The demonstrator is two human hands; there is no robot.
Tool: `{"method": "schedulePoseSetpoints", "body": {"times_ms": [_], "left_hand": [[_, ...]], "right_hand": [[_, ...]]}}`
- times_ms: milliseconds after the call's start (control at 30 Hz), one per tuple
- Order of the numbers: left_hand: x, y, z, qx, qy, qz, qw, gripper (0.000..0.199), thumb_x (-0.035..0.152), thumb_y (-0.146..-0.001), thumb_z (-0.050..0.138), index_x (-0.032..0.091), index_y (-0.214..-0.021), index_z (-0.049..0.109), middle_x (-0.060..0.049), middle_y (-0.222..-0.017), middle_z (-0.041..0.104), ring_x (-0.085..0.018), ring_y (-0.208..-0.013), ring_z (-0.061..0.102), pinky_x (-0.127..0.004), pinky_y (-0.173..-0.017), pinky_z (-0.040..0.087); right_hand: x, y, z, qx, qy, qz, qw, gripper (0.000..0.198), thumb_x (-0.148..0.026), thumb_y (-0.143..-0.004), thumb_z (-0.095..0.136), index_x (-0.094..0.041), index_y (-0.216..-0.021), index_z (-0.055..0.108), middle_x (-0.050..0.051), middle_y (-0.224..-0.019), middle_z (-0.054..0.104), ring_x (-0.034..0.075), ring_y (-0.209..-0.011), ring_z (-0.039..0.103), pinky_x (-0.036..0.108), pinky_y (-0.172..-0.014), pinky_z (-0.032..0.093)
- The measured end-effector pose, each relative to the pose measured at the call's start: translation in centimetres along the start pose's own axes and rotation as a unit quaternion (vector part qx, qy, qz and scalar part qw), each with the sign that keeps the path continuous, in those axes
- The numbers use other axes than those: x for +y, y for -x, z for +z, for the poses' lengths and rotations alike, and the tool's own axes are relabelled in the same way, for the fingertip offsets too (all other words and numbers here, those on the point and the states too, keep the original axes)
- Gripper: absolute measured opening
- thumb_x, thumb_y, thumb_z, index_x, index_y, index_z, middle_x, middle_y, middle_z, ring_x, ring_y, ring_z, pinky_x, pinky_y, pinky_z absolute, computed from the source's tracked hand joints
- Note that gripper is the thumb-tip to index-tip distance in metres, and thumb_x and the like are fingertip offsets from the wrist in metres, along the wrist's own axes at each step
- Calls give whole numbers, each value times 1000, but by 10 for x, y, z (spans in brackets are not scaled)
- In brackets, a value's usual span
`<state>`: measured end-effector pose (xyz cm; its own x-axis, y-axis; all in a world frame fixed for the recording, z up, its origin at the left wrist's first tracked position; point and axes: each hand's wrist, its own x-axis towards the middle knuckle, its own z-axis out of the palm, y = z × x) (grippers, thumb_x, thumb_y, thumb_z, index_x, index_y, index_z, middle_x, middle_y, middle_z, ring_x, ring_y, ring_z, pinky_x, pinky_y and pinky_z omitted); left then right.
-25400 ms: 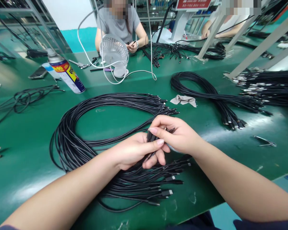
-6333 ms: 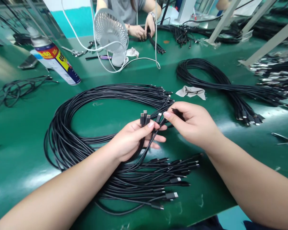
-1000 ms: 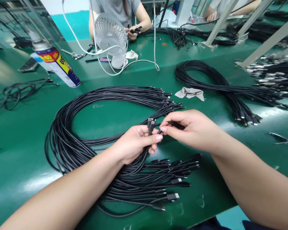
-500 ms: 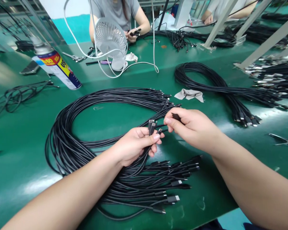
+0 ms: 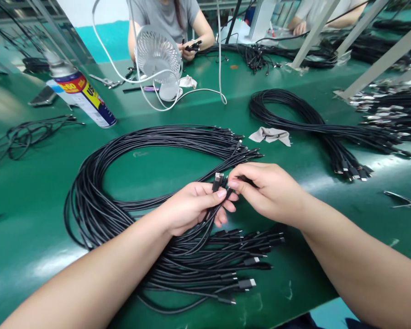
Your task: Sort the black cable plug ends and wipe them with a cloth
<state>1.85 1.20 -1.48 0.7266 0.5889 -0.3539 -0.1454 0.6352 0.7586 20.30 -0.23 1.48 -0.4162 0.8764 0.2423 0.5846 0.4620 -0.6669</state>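
Note:
My left hand point(image 5: 198, 205) is closed around several black USB cables, thumb pressed across them. Their connectors point(image 5: 217, 182) stick up past its fingers, bare metal tips showing. My right hand point(image 5: 263, 189) is beside them, its thumb and forefinger pinched at the end of one held cable. A small dark piece point(image 5: 246, 179) shows in the curl of that hand; its kind is unclear. Beneath both hands, a large looped bundle of black cables point(image 5: 99, 183) lies on the green table point(image 5: 30, 210), with loose connector ends point(image 5: 246, 284) fanned toward the right.
A spray can point(image 5: 85, 96) and a small white fan point(image 5: 159, 55) stand farther back. A grey cloth scrap point(image 5: 270, 135) lies near another cable bundle point(image 5: 287, 109) at right. Tweezers point(image 5: 402, 199) rest near the right edge. Across the table, a person's hands point(image 5: 189, 52) hold dark parts.
My right hand has moved left and slightly down, bringing its fingertips to the cable ends in my left hand. The held connectors have shifted a little.

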Motion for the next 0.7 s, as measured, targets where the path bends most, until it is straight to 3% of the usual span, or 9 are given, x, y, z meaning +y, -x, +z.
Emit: {"method": "schedulePoseSetpoints", "body": {"times_ms": [100,233,400,567,700], "left_hand": [[0,0,1,20,-16,5,1000,35,39,-69,79,8,-82,70,-4,-69,66,-9,-51,57,-22,-48,45],[0,-2,3,89,-20,50,995,31,34,-67,81,9,-76,66,1,-61,61,-6,-46,53,-19,-44,41],[-1,-4,6,173,-9,117,978,30,28,-60,86,11,-71,63,3,-60,62,-6,-50,56,-19,-52,44],[-3,-4,8,206,-18,165,964,27,24,-59,86,11,-72,66,2,-63,64,-6,-55,57,-20,-59,47],[-3,-4,10,217,-17,185,958,27,21,-56,86,13,-69,65,3,-63,64,-7,-54,56,-21,-59,48]], "right_hand": [[1,1,1,31,57,-36,997,15,-15,-89,50,-20,-77,58,-1,-68,64,12,-63,56,24,-59,40],[3,1,-3,61,86,23,994,8,-20,-92,49,-20,-85,54,1,-74,63,13,-65,57,24,-59,41],[1,7,4,20,113,5,993,14,-20,-96,39,-17,-100,52,5,-85,65,15,-74,60,26,-64,44],[-8,12,23,71,264,-60,960,20,-9,-90,39,-17,-92,57,8,-89,70,17,-75,63,28,-66,46],[-13,11,27,123,314,-84,937,20,-8,-89,42,-16,-88,59,7,-84,70,17,-70,63,28,-61,46]]}}
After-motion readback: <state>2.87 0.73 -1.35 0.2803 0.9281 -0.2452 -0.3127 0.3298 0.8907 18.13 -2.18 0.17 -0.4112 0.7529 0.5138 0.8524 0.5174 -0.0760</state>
